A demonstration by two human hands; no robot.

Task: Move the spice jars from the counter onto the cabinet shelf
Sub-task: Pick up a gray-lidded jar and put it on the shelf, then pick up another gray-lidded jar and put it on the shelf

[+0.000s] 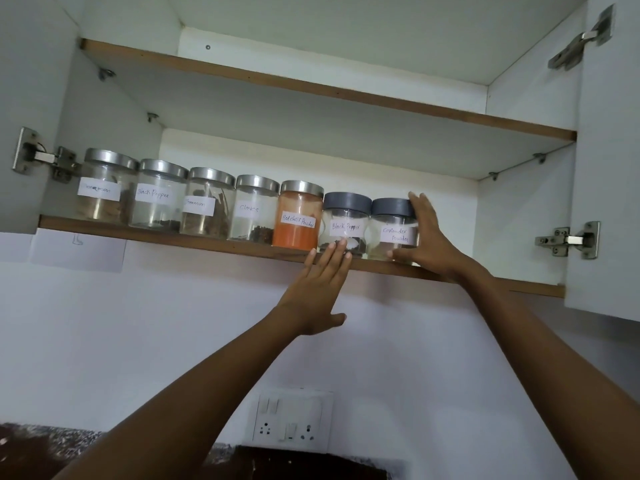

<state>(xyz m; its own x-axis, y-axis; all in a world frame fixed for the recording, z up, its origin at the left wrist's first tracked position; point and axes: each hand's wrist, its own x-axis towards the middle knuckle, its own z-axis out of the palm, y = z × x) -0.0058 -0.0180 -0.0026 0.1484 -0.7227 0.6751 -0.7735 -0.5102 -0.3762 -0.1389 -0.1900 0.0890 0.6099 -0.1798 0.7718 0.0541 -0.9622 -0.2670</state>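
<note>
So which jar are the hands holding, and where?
The right hand holds the coriander powder jar by its right side, thumb across its base. The left hand only touches the grey-lidded black pepper jar with straight fingertips.

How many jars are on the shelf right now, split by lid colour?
Silver-lid jars: 5
Grey-lid jars: 2
Total: 7
</note>
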